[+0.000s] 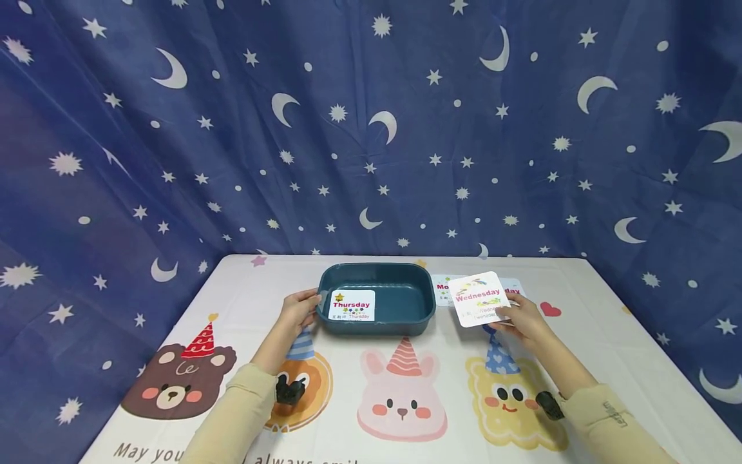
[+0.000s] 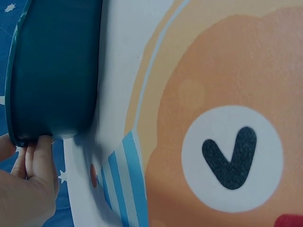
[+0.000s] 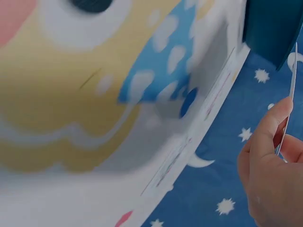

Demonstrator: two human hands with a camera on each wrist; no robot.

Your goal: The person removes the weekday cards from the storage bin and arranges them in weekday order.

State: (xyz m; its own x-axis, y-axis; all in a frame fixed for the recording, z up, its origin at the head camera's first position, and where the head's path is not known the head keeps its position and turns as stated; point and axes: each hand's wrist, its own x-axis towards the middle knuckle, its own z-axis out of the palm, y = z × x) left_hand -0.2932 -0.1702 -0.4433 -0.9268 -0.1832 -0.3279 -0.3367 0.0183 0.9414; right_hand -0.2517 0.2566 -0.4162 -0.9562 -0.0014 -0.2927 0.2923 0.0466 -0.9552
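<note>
A dark teal rectangular bin [image 1: 406,325] stands at the back middle of the table, with a white Thursday card [image 1: 352,305] lying inside at its left end. My left hand [image 1: 299,310] grips the bin's left rim, thumb over the edge and fingers beneath in the left wrist view. To the right of the bin, my right hand [image 1: 522,317] pinches a white Wednesday card [image 1: 478,298] by its lower right edge, held tilted above the table. Behind that card, a Monday card [image 1: 442,291] and another card [image 1: 513,285] lie flat, partly covered; the second one's word shows only "day".
The white tablecloth [image 1: 406,393] carries printed cartoon animals, party hats and lettering. A dark blue curtain [image 1: 371,193] with moons and stars hangs right behind the table's back edge and along both sides.
</note>
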